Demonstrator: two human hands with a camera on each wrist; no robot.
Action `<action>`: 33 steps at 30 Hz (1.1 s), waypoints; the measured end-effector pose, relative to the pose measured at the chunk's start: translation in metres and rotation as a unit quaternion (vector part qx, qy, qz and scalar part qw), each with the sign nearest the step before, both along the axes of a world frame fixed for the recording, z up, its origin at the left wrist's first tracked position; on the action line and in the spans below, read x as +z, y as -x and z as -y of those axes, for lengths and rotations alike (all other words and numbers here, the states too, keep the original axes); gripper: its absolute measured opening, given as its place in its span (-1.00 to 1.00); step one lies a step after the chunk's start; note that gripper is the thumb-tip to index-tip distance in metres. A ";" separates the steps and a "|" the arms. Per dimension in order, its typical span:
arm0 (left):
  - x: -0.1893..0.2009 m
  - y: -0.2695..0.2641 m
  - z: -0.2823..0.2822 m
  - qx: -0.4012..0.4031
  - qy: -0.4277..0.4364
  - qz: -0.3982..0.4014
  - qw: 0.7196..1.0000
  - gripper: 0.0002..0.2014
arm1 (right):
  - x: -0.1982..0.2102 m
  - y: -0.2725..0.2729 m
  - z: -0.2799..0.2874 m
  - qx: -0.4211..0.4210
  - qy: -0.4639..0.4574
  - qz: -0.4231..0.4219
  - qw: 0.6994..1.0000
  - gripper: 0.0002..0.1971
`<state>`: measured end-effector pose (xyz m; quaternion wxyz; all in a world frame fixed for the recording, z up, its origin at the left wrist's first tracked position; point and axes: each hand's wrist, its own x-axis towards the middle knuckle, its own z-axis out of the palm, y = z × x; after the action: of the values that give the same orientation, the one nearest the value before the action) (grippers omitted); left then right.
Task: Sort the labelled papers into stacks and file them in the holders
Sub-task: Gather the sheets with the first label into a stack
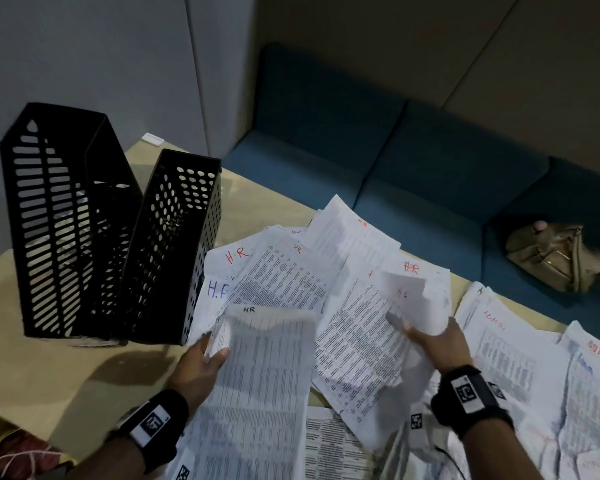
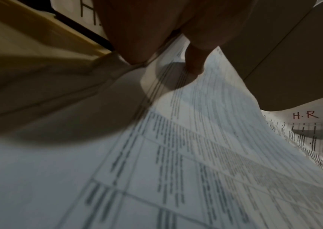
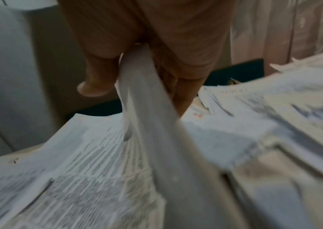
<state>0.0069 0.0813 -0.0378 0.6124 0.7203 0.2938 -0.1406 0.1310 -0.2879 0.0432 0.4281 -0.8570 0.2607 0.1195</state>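
Observation:
A loose heap of printed sheets marked "H.R" (image 1: pixel 291 271) covers the table's middle. My left hand (image 1: pixel 205 355) pinches the left edge of a long sheet headed "HR" (image 1: pixel 267 375), thumb on top; the left wrist view shows the thumb (image 2: pixel 193 62) pressing that sheet (image 2: pixel 195 155). My right hand (image 1: pixel 433 337) grips a curled, lifted sheet (image 1: pixel 413 299); the right wrist view shows that sheet (image 3: pixel 152 124) clamped between thumb and fingers (image 3: pixel 96 80). Two black perforated file holders (image 1: pixel 84 220) stand upright at the left. Sheets marked "ADMIN" (image 1: pixel 520 358) lie at the right.
A teal bench (image 1: pixel 395 161) runs behind the table, with a tan bag (image 1: pixel 555 254) on it at the right. Bare tan tabletop (image 1: pixel 49 375) shows in front of the holders. A small white object (image 1: pixel 152 138) lies at the far table corner. Grey wall panels rise behind.

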 end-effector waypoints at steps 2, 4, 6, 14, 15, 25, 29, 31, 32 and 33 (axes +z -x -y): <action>-0.007 -0.001 0.001 0.006 -0.002 -0.012 1.000 -0.60 | -0.021 0.013 0.002 -0.088 -0.101 -0.015 0.991 -0.05; -0.014 -0.001 -0.001 0.012 -0.009 -0.020 1.000 -0.61 | -0.042 0.029 0.002 -0.159 -0.177 -0.042 0.970 -0.08; -0.018 0.000 -0.002 0.017 -0.013 -0.022 1.000 -0.64 | -0.050 0.044 -0.004 -0.189 -0.133 -0.052 0.971 -0.27; -0.017 -0.007 -0.007 0.046 -0.016 -0.006 0.999 -0.69 | 0.012 0.040 -0.015 -0.148 -0.020 0.049 0.988 -0.48; -0.016 -0.008 -0.008 0.054 -0.010 -0.004 0.998 -0.71 | 0.022 0.038 -0.011 -0.157 -0.039 0.088 0.983 -0.49; 0.008 -0.021 0.009 0.038 0.004 0.030 0.999 -0.79 | 0.046 0.035 -0.011 -0.046 -0.051 0.152 0.986 -0.61; 0.031 -0.027 0.022 -0.005 0.047 0.046 0.998 -0.75 | -0.009 0.055 -0.047 0.033 -0.121 0.086 0.988 -0.40; 0.038 -0.030 0.027 -0.020 0.039 0.033 0.998 -0.75 | -0.029 0.063 -0.063 0.053 -0.140 0.058 0.987 -0.41; 0.039 -0.030 0.029 -0.018 0.038 0.026 0.999 -0.74 | -0.036 0.066 -0.070 0.062 -0.153 0.046 0.985 -0.52; 0.042 -0.030 0.030 -0.014 0.042 0.014 0.999 -0.73 | -0.043 0.068 -0.076 0.059 -0.171 0.033 0.983 -0.61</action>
<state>0.0370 0.0517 0.0039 0.6446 0.6997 0.2685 -0.1510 0.0630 -0.2114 0.0005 0.5689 -0.7884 0.1717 0.1592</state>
